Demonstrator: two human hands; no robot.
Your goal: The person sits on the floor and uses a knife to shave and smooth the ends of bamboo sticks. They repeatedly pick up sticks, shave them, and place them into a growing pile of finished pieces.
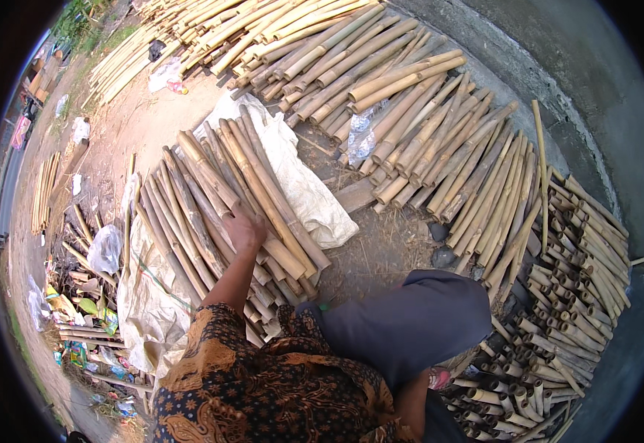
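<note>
Touching bamboo point(205, 173) on white sheet point(328, 218), dirt ground point(145, 124), grey wall point(595, 81)

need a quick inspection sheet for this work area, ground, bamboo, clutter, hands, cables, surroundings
Surface: earth ground with dry straw; pale sacking lies partly under the central bamboo pile.
Job's things: central bamboo pile, poles lying roughly side by side.
Clutter: clear plastic on the bamboo stack; a whitish plastic bag among litter at left.
Hands: left hand on the central bamboo pile; right hand not visible.
Cables: nothing seen.
Surroundings: grey wall at right.
</note>
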